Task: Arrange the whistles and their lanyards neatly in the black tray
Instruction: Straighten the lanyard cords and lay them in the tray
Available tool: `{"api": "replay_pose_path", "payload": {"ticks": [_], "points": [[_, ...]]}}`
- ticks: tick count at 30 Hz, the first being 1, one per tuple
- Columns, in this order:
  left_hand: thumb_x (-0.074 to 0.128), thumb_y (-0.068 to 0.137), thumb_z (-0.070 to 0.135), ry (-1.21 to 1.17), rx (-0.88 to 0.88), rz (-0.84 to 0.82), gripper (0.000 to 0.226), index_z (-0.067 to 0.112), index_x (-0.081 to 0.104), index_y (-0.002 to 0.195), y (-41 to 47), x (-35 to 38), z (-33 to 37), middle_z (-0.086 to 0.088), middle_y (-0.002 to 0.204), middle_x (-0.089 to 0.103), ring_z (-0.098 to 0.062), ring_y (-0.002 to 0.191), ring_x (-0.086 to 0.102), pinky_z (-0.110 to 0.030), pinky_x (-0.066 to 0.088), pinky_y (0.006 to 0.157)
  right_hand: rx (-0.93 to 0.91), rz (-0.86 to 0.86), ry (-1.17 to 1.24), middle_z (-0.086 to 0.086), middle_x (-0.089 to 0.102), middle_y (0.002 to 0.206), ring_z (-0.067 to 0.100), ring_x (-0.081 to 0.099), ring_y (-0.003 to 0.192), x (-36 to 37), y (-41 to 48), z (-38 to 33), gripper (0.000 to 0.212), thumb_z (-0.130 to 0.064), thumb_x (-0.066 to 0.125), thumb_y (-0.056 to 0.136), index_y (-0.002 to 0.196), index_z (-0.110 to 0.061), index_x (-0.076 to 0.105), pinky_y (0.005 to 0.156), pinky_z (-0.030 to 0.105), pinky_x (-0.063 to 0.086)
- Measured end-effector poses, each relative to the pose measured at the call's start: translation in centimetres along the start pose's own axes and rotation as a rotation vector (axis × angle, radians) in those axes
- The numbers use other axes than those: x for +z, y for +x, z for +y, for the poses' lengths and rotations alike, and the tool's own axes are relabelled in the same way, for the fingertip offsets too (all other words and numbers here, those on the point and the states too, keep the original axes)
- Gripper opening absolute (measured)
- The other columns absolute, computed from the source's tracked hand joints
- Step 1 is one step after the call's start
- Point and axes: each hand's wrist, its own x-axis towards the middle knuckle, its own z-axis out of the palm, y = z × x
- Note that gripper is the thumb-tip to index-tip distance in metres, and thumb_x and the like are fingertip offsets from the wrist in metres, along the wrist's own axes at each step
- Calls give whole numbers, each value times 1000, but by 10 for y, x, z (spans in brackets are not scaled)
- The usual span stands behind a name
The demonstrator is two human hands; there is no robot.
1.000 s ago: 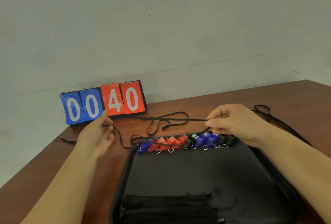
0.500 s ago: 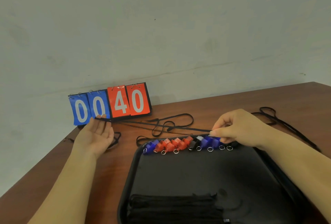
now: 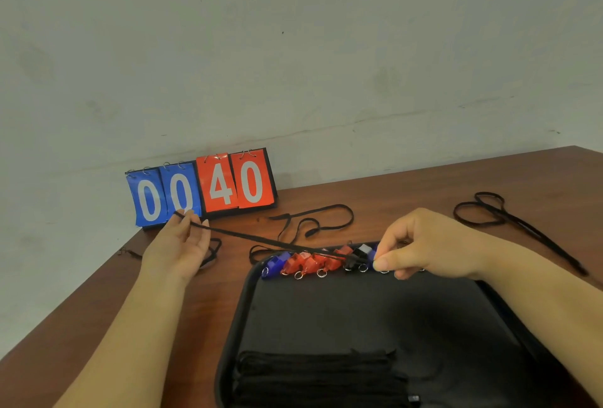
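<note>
Over the black tray (image 3: pixel 235 309), your right hand (image 3: pixel 430 244) has dropped to the whistles (image 3: pixel 310 262), pinching a lanyard (image 3: pixel 261 239) taut. Your left hand (image 3: pixel 176 247) pinches its far end; folding looks next.

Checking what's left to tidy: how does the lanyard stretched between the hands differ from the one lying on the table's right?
The stretched lanyard runs straight and taut between the left hand and right hand; the right-side lanyard lies slack, looped at its far end. The stretched lanyard is held; the right-side lanyard rests untouched on the table. Both are black cords.
</note>
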Motion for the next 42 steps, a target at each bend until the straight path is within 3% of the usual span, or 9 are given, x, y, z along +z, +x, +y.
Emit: {"api": "replay_pose_path", "payload": {"ticks": [6,10,14,19,24,29,34,38,42], "points": [[53,102,-2,164,79,-123,36,16,56,132,-8,8,-3,-2,124,69,-10,92,75,-31,60,85,0,-45,-41,7,78,87,21,77,80,0,-2,-2,5,-22,83,85,85,-17,82,71,23,60],[49,104,-2,318,130,-93,32,25,58,119,-7,9,-6,4,125,69,-8,95,71,-21,59,71,0,-65,-70,7,78,86,18,77,76,1,-3,-3,3,-21,82,85,83,-18,82,70,22,59],[47,106,6,424,126,-107,35,19,59,137,-4,8,-7,3,129,69,-3,72,63,-16,53,61,9,-83,-94,6,78,85,15,76,74,3,-5,-5,4,-21,82,86,83,-19,82,68,19,57],[55,103,7,598,138,-214,33,26,69,126,-25,21,-11,-5,119,74,-5,60,47,-16,38,44,3,-89,-90,8,77,83,17,76,75,3,-6,-7,4,-21,82,85,84,-18,81,70,21,58],[64,97,10,1131,285,-560,24,29,78,104,-80,49,-28,0,91,79,-2,58,61,-13,44,55,-42,-87,-63,4,78,83,16,76,75,11,-8,-16,17,-21,82,85,99,-19,73,73,24,59],[66,98,14,1351,239,-936,22,33,77,102,-106,55,-48,1,99,79,-15,96,73,-30,55,91,-126,-37,-83,-1,78,84,10,74,74,20,-12,-23,34,-23,82,85,111,-27,60,76,23,55],[64,101,16,1436,228,-998,21,34,74,104,-109,53,-58,9,98,79,-11,96,72,-39,52,99,-224,14,-162,-7,77,86,8,70,74,28,-14,-22,37,-29,82,84,108,-40,56,76,24,49],[64,101,17,1463,230,-1016,20,34,74,106,-110,53,-59,10,98,79,-24,95,72,-49,54,98,-286,62,-231,-13,76,86,9,69,77,29,-14,-20,29,-29,82,84,101,-40,62,75,19,50],[63,101,17,1470,222,-1029,19,31,74,108,-110,52,-61,10,97,79,-17,94,73,-41,54,98,-329,61,-249,-14,74,88,9,69,81,31,-13,-18,22,-29,82,84,96,-39,67,76,22,55]]}}
